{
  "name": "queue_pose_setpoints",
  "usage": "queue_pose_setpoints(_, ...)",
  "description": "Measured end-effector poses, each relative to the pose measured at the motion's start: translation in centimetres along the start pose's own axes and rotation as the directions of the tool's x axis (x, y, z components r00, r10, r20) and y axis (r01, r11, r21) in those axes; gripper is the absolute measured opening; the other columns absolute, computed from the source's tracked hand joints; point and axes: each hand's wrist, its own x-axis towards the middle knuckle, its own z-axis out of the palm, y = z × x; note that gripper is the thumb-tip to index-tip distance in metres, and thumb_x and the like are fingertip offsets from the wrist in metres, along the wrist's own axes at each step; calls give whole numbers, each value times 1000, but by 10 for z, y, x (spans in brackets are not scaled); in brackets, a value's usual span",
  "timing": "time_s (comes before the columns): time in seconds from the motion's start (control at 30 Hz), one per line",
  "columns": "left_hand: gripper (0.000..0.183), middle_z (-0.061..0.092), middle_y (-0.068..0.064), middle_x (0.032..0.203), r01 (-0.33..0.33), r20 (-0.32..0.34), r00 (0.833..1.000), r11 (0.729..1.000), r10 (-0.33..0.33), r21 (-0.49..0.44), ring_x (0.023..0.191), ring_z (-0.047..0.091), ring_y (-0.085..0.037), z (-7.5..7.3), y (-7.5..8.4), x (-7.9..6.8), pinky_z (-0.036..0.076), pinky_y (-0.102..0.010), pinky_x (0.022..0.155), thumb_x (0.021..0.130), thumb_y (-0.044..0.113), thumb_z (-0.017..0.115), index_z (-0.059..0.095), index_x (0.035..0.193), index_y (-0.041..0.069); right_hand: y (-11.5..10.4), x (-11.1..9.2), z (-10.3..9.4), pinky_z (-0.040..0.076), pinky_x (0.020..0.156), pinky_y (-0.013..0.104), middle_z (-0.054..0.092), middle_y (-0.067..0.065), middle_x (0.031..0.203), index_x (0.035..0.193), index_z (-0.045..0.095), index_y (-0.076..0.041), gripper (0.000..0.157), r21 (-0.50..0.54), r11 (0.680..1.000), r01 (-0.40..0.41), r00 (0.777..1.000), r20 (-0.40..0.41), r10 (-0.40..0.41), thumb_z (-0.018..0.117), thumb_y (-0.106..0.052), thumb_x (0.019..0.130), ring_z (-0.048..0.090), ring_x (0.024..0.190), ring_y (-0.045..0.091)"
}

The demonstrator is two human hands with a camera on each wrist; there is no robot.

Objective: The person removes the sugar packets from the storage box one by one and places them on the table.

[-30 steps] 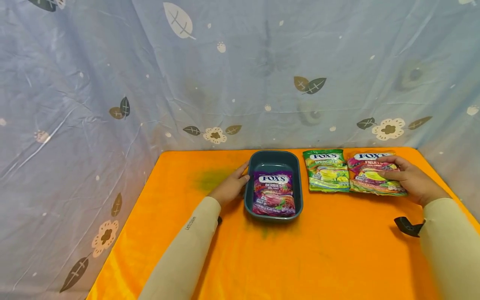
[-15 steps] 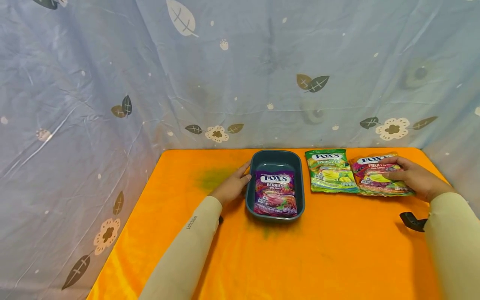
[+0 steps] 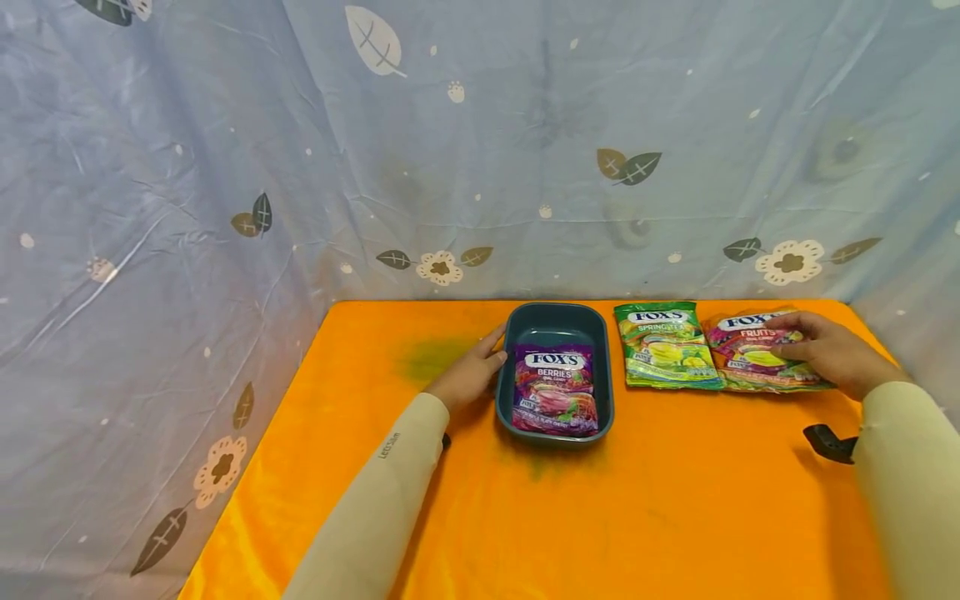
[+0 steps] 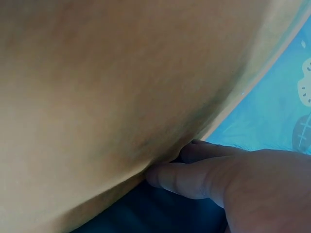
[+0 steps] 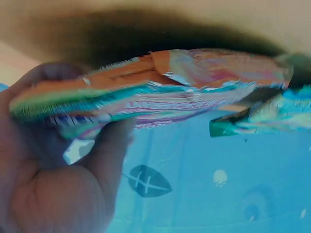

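A dark blue-grey rectangular tray (image 3: 556, 318) holds a purple Fox's Berries candy packet (image 3: 555, 392) lying flat. My left hand (image 3: 468, 372) rests against the tray's left side; in the left wrist view its thumb and a finger touch near the tray's dark wall. To the right lie a green Fox's Spring Tea packet (image 3: 663, 350) and a red-orange Fox's Fruits packet (image 3: 750, 354), side by side. My right hand (image 3: 836, 354) pinches the Fruits packet at its right edge. In the right wrist view, the thumb lies on one face and the other fingers are partly hidden behind the packet.
An orange cloth (image 3: 645, 517) covers the table. A blue-grey patterned curtain (image 3: 525, 167) hangs behind the table and along its left. Black pieces from the wrists show near both sleeves, such as the one under the right forearm (image 3: 828, 443).
The head view has shifted slightly. The Fruits packet and my right hand have edged right, and the Spring Tea packet has turned a little. My left hand stays at the tray.
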Motion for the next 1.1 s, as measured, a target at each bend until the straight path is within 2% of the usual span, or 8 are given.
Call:
queue_pose_setpoints(0.1,52,27,0,153,-9,2,1000,1000,9,10,116,54,-24,0,-1,0,49,-43,89,103,31,42,22,149,47,5,-4,-1,52,70,36,17,33,144,147,26,-7,68,-18,1000,-17,999,-45,17,55,-42,96,50,99,36)
queue_pose_setpoints(0.23,52,27,0,153,-13,5,1000,999,13,29,121,51,-26,0,0,-1,47,-44,92,103,32,41,22,150,47,10,-12,0,51,68,34,19,32,145,147,27,-4,70,-29,999,-26,990,-136,22,53,-45,96,45,107,39)
queue_pose_setpoints(0.4,52,27,2,153,-23,-1,1000,999,23,48,126,45,-26,-1,-2,0,42,-47,97,103,34,41,22,149,47,13,-18,1,52,67,28,26,28,142,145,29,1,66,-16,1000,-7,967,-255,3,49,-41,99,52,94,18)
queue_pose_setpoints(0.57,52,32,-2,150,-21,18,1000,1000,21,-7,115,55,-25,-2,-2,-1,47,-45,91,104,32,41,21,149,47,12,-24,0,52,69,21,32,23,138,141,32,0,60,7,999,36,944,-327,-31,46,-41,99,51,90,2)
queue_pose_setpoints(0.77,52,32,-2,150,-14,12,1000,1000,14,-4,112,56,-22,-2,-2,-2,47,-44,92,103,33,41,22,149,47,5,-30,5,52,69,19,40,13,132,138,37,-9,52,94,993,75,927,-373,-35,46,-41,99,56,89,-2)
queue_pose_setpoints(1.0,52,27,1,153,-9,8,1000,1000,9,30,120,50,-23,-2,-2,0,45,-45,93,103,35,41,21,150,47,-2,-34,8,51,72,18,49,-1,123,139,39,-18,49,179,976,121,935,-350,-51,49,-41,97,58,92,2)
queue_pose_setpoints(1.1,52,27,1,153,-12,10,1000,1000,11,28,121,50,-24,-3,-3,1,45,-46,94,103,34,41,22,149,47,-7,-34,11,52,72,19,53,-4,122,137,41,-21,46,240,957,163,936,-345,-73,53,-38,96,59,95,7)
